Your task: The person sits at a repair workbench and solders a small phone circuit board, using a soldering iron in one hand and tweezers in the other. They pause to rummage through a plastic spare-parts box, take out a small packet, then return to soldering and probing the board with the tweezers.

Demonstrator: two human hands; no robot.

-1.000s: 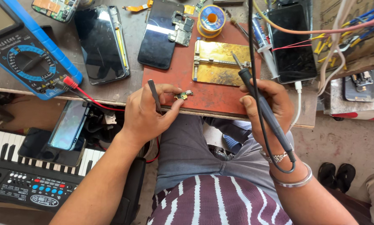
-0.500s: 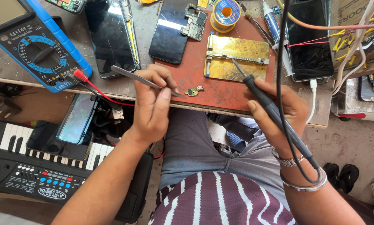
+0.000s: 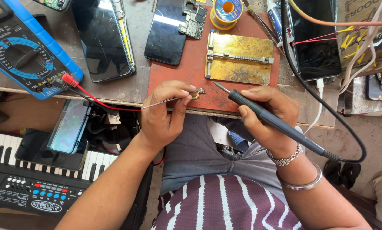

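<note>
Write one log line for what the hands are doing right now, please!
left hand: pinches tweezers on small part | right hand: holds soldering iron, tip near part, not touching | surface: red mat

On the desk (image 3: 135, 87) a work mat (image 3: 186, 74) lies against the near edge, right of centre. On the mat's right half sits a circuit board holder (image 3: 240, 59); behind that, at the far edge, a solder spool (image 3: 227, 10). A phone (image 3: 167, 32) overlaps the mat's left far corner, with a second phone (image 3: 103, 38) left of it and a multimeter (image 3: 27, 51) at the desk's left end. Right of the mat lies a third phone (image 3: 316, 42). Below the near edge, at left, another phone (image 3: 69, 126) rests on a keyboard (image 3: 33, 183) — off the desk.
</note>
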